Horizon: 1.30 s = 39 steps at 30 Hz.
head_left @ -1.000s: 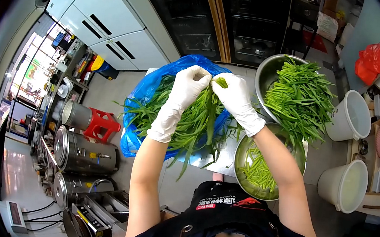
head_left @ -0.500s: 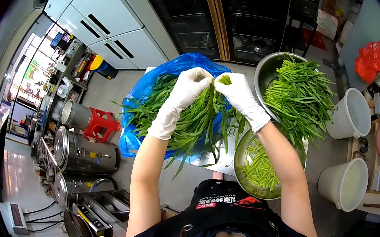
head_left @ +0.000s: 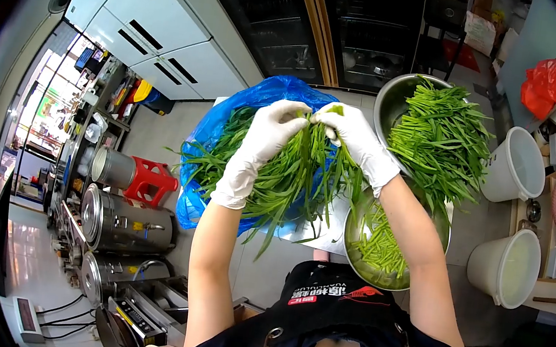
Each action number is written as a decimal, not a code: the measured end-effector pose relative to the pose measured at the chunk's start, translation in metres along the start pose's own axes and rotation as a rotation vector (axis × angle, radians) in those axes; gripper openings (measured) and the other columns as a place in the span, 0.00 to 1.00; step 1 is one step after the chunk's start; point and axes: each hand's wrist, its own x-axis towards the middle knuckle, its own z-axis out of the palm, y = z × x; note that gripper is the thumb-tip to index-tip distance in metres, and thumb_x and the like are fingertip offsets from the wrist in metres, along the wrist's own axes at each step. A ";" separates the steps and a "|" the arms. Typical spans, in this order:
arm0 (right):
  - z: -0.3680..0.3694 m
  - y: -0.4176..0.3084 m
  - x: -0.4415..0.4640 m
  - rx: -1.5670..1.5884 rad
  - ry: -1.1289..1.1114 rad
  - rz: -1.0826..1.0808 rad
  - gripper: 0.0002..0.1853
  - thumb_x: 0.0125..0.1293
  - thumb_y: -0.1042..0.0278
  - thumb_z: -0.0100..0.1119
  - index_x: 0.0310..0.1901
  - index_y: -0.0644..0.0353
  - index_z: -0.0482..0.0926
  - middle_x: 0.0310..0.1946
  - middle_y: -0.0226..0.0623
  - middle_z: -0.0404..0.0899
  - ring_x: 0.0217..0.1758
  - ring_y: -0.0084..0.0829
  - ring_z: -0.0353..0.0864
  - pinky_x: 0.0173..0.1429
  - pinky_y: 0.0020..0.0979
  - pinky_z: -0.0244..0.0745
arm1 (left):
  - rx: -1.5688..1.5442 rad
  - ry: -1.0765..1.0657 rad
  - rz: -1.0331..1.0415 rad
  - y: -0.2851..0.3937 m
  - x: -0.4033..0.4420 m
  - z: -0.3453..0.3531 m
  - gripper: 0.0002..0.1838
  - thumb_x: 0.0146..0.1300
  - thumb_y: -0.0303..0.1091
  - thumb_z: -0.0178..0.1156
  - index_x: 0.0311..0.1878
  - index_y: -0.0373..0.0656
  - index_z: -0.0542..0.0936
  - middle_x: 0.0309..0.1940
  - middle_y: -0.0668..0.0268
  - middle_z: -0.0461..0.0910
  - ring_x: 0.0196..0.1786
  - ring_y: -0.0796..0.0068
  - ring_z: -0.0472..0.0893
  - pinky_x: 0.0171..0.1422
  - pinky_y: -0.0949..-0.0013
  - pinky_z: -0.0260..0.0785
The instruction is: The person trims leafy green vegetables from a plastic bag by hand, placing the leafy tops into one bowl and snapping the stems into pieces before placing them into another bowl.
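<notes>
My gloved left hand (head_left: 276, 129) and gloved right hand (head_left: 351, 132) are side by side over an opened blue plastic bag (head_left: 192, 208). The bag holds a heap of long-leaved greens that look like water spinach (head_left: 269, 186). Both hands have their fingers closed at the stem ends of a bunch of water spinach, its leaves hanging down between them. Fingertips partly hide the stems. Right of the bag, a metal bowl (head_left: 349, 250) contains short pieces of green stem (head_left: 383, 244). Behind it, a second metal bowl (head_left: 381, 110) carries a pile of leafy water spinach (head_left: 439, 140).
Two white buckets (head_left: 524, 167) stand on the floor at right, near a shelf with basins. Large steel pots (head_left: 132, 222) and a red stool (head_left: 152, 182) are at left. Fridges (head_left: 163, 40) and dark glass-doored cabinets (head_left: 366, 33) line the back.
My right hand has turned and its fingers now curl over the bunch's stems. More of the leafy bunch hangs below it. My left hand has stayed nearly in place.
</notes>
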 end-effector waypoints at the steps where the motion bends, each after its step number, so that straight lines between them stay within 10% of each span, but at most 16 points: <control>1: -0.004 0.001 -0.001 0.066 0.020 -0.006 0.06 0.65 0.66 0.60 0.36 0.59 0.81 0.23 0.24 0.75 0.20 0.13 0.66 0.22 0.17 0.57 | -0.044 0.024 -0.028 0.001 -0.001 -0.006 0.12 0.61 0.27 0.64 0.48 0.36 0.82 0.36 0.69 0.82 0.40 0.82 0.79 0.49 0.77 0.72; 10: -0.059 0.034 -0.009 0.346 0.002 0.003 0.06 0.67 0.70 0.57 0.42 0.61 0.80 0.30 0.30 0.81 0.24 0.17 0.72 0.25 0.18 0.65 | 1.062 -0.046 0.222 -0.033 -0.030 -0.080 0.10 0.56 0.33 0.65 0.41 0.46 0.86 0.30 0.62 0.78 0.38 0.59 0.80 0.42 0.60 0.72; 15: -0.064 0.052 -0.015 0.418 -0.038 0.002 0.06 0.69 0.72 0.55 0.43 0.65 0.79 0.33 0.35 0.81 0.35 0.26 0.80 0.44 0.27 0.78 | 1.345 0.009 0.185 -0.058 -0.047 -0.095 0.06 0.56 0.32 0.65 0.38 0.46 0.85 0.30 0.63 0.78 0.38 0.59 0.80 0.42 0.59 0.73; 19: -0.072 0.060 -0.022 0.640 0.050 0.026 0.06 0.70 0.74 0.53 0.43 0.67 0.76 0.39 0.44 0.80 0.41 0.38 0.83 0.55 0.44 0.81 | 1.151 0.430 0.325 -0.040 -0.059 -0.119 0.03 0.59 0.28 0.60 0.35 0.48 0.82 0.31 0.65 0.77 0.37 0.61 0.80 0.39 0.61 0.74; 23: -0.092 0.059 -0.025 0.568 0.035 -0.054 0.06 0.70 0.73 0.54 0.45 0.65 0.76 0.36 0.39 0.79 0.37 0.32 0.81 0.49 0.39 0.81 | 0.969 0.680 0.397 -0.024 -0.066 -0.135 0.06 0.61 0.28 0.63 0.41 0.44 0.82 0.32 0.64 0.78 0.34 0.62 0.80 0.38 0.67 0.73; 39: -0.067 -0.033 -0.065 -0.227 0.046 -0.079 0.08 0.65 0.71 0.56 0.41 0.63 0.82 0.24 0.23 0.72 0.22 0.12 0.64 0.28 0.17 0.60 | 0.700 0.701 0.269 -0.049 -0.093 -0.088 0.05 0.61 0.23 0.63 0.40 0.34 0.82 0.29 0.58 0.77 0.30 0.61 0.79 0.37 0.68 0.71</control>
